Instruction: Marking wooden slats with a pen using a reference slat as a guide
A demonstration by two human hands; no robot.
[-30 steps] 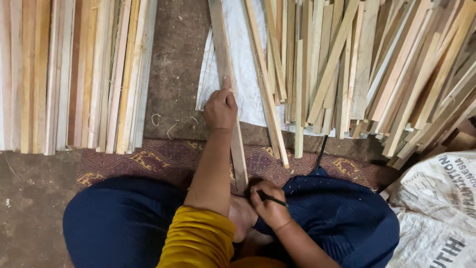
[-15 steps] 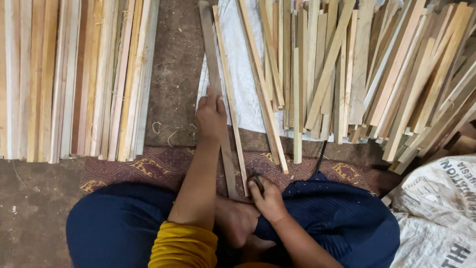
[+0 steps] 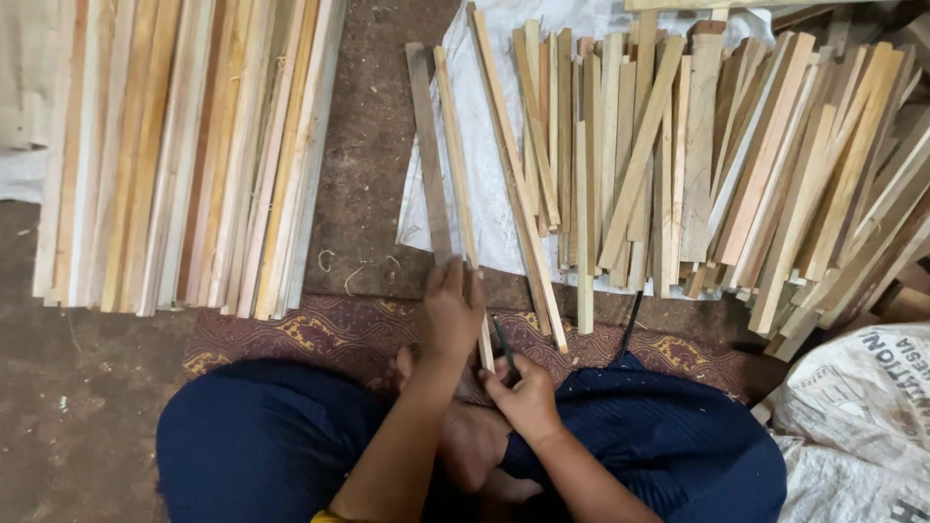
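Sitting cross-legged on a patterned mat (image 3: 291, 334), head view, now: the person's left hand (image 3: 451, 312) lies palm-down on a pale wood strip (image 3: 461, 184) and a darker grey strip (image 3: 428, 145) beside it, fingers spread flat and pressing, not curled round either. The right hand (image 3: 528, 392) has its fingers clenched on a dark pencil (image 3: 503, 344), whose tip points at the near end of the pale strip. Both strips run away from the person across the dirt floor (image 3: 373, 145) onto a white woven sheet (image 3: 484, 126).

Surroundings: a tidy row of long slats (image 3: 184, 145) lies well apart to the left; a loose heap of shorter slats (image 3: 717, 165) lies on the sheet to the right. A printed white sack (image 3: 857, 407) sits at the lower right.

Against the frame half a second back: the left hand has slid nearer along the strips, from well up their length to close by the near ends. The right hand, then hunched over the strip end, now shows the pencil clearly, angled toward the wood.

Against the frame one second back: only one strip was plainly under the left hand; now two lie side by side.

Judgement: the strips look pinned and aligned for a pencil mark near their ends.
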